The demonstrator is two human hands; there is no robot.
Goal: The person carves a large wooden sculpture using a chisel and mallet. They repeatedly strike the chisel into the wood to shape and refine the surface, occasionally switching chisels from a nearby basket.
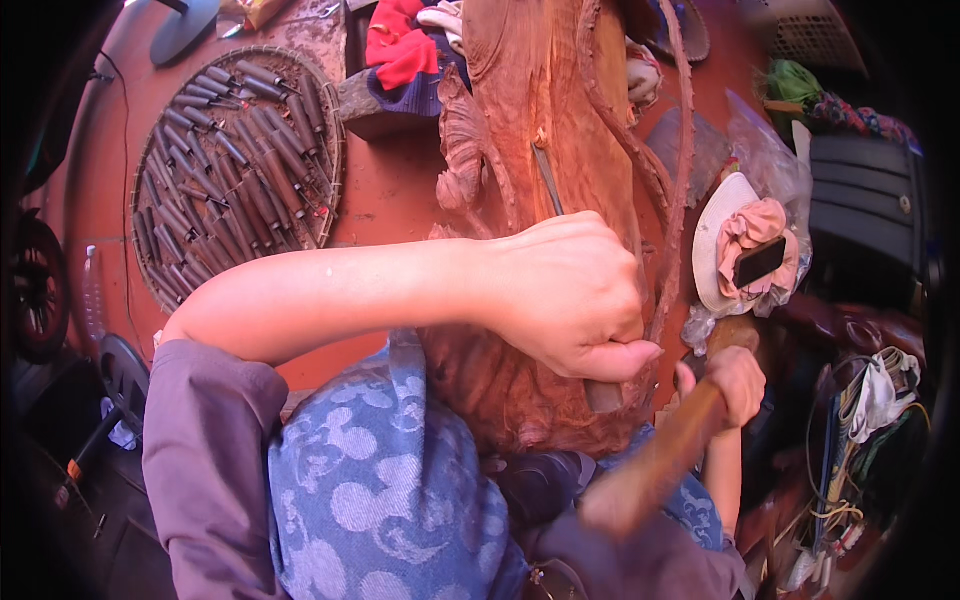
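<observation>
My left hand (575, 290) is closed round a carving chisel (548, 180). The chisel's metal blade reaches away from me to a small curl of wood on the carved wooden piece (500, 95), and the end of its handle shows below my fist. At the right, my right hand (738, 385) grips a wooden mallet (665, 455). The mallet is blurred and slants down to the left, apart from the chisel handle. Carved leaf-like relief (465, 150) runs along the left side of the reddish-brown wood.
A round woven tray (338, 150) full of chisels lies on the red floor at left. A white hat (712, 240) with pink cloth and a phone (760, 262) sits to the right. Red cloth (400, 50) rests on a wooden block (385, 115) at the back.
</observation>
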